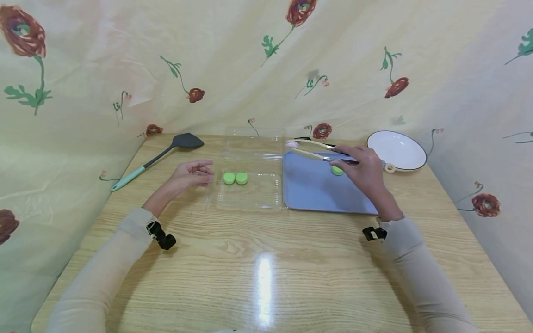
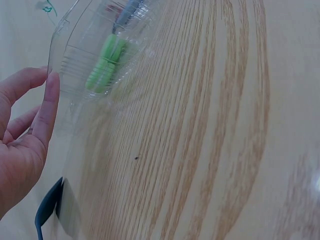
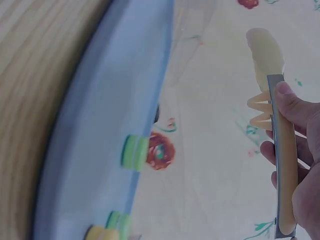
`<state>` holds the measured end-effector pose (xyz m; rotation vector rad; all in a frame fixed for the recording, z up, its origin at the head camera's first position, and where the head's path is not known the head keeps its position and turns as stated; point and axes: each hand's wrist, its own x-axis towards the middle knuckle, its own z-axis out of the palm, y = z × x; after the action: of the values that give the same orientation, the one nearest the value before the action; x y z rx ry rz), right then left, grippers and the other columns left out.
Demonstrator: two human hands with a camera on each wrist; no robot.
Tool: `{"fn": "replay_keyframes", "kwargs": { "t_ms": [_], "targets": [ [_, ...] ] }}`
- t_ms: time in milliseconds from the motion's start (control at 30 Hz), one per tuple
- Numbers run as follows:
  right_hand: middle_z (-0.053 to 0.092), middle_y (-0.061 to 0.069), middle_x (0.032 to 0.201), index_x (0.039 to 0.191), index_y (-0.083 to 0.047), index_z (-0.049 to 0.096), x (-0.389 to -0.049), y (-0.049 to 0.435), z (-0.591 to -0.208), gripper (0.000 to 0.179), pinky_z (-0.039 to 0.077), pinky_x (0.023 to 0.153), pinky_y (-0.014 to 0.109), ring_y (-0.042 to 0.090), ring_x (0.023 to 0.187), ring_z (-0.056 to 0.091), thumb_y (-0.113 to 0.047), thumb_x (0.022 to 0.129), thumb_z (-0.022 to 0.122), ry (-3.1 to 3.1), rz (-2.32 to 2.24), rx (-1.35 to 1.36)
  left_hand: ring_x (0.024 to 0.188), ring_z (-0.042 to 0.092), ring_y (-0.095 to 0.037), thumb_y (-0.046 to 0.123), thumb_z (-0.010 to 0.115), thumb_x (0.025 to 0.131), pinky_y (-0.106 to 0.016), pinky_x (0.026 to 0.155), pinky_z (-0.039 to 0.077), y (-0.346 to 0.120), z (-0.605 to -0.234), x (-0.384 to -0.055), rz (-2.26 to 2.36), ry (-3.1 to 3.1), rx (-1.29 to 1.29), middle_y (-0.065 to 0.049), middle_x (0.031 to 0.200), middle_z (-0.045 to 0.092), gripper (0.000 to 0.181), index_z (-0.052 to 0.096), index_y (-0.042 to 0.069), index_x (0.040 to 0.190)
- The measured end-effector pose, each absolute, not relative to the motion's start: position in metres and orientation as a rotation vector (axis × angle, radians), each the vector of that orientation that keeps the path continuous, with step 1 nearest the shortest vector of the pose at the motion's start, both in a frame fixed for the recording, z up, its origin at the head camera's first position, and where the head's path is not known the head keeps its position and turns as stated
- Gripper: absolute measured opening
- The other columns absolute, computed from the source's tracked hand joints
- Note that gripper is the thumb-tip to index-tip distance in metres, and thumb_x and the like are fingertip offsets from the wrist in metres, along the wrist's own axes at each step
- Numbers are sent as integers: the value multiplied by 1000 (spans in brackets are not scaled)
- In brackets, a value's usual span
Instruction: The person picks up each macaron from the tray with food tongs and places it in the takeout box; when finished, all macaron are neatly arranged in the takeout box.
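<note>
My right hand [image 1: 366,169] grips a pair of tongs [image 3: 285,165] with cream-coloured tips. Between the tips sits a pale pinkish macaron [image 1: 292,144], over the back left corner of a blue tray [image 1: 312,189]. On that tray, in the right wrist view, are green macarons [image 3: 134,152] and a yellow macaron [image 3: 100,233]. Left of the tray, a clear plastic container [image 1: 250,209] lies with its lid [image 1: 254,148] folded back; two green macarons [image 1: 229,178] sit side by side inside. My left hand [image 1: 192,175] has extended fingers, fingertips right at the container's left edge.
A spatula [image 1: 188,140] with a dark head and mint handle lies at the back left. A white oval dish [image 1: 395,148] with a dark rim stands at the back right. Flower-patterned cloth [image 1: 233,69] hangs behind the wooden table [image 1: 208,277].
</note>
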<state>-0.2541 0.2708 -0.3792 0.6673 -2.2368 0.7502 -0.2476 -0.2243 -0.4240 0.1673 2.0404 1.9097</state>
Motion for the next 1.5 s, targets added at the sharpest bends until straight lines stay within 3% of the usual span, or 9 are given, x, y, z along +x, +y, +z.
{"fn": "replay_keyframes", "kwargs": {
  "t_ms": [367,533,633,767,867,1100,1300,1500],
  "targets": [
    [77,17,100,112,-7,79,-239,244,-359,40,49,72,32,31,91,66,-5,73,90,-2272,846,767,92,68,-5,-1,65,97,-22,83,62,-227,-425,-248,1910,2035,160,2,109,63,67,32,-5,156],
    [78,16,98,112,-6,79,-239,233,-355,42,49,69,24,29,86,66,-2,72,91,-2268,905,842,93,67,-5,1,67,97,-22,83,62,-226,-424,-248,1914,2028,161,0,112,63,69,32,-4,157],
    [77,16,95,111,-6,79,-238,226,-353,42,48,71,25,28,83,65,-3,71,91,-2283,915,874,93,68,-6,1,67,97,-22,82,63,-226,-426,-248,1923,2029,182,0,111,63,69,32,-5,156],
    [78,12,101,112,-8,79,-237,216,-354,40,50,80,38,29,92,66,-7,73,91,-2331,899,898,93,68,-6,2,68,96,-23,82,63,-228,-427,-248,1935,2031,210,0,111,65,69,33,-6,155],
    [78,9,105,111,-8,79,-237,208,-356,38,56,83,40,27,97,68,-8,75,90,-2356,890,933,93,68,-7,2,69,96,-23,82,63,-227,-427,-248,1941,2028,219,-3,113,64,70,33,-6,155],
    [77,10,99,110,-8,79,-234,187,-363,36,64,67,32,24,86,68,-8,76,90,-2345,927,1045,92,68,-6,-1,66,97,-21,80,63,-226,-426,-248,1930,2035,174,-2,112,62,67,35,-4,156],
    [77,11,103,109,-6,79,-235,172,-371,35,65,67,30,27,88,72,-9,77,89,-2354,939,1107,92,67,-5,0,66,97,-21,82,63,-226,-427,-249,1923,2040,156,-1,111,63,67,34,-4,156],
    [78,11,99,107,-5,79,-237,161,-377,34,61,67,37,30,82,72,-13,76,90,-2340,850,1161,92,67,-6,0,66,97,-21,82,63,-226,-426,-249,1917,2048,157,0,111,62,66,36,-3,156]
  ]
}}
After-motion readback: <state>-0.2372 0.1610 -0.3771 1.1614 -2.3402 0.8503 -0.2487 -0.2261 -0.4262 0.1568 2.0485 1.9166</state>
